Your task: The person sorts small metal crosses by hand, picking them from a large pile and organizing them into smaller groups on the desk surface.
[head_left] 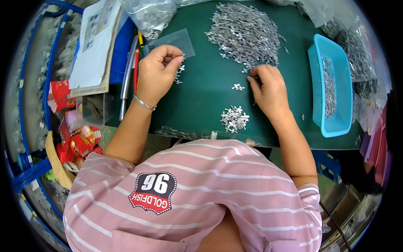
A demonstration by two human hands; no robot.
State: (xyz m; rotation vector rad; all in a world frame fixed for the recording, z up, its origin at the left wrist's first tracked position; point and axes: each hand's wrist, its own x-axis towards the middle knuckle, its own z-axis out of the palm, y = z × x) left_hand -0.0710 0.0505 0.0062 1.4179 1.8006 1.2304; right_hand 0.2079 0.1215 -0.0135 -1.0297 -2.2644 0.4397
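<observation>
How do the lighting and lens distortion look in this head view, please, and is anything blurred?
Head view: even, soft light, no hard shadows on the green mat; fisheye bends the blue basket and rim edges, with black corners; the metal parts pile glints faintly; left hand and right hand stay sharp.

From my remote seat I see a turquoise perforated plastic basket (331,88) at the right of the frame, a printed paper booklet (94,42) upper left, red crinkled snack wrappers (73,130) at the left edge, and clear plastic bags (151,14) along the top.
</observation>
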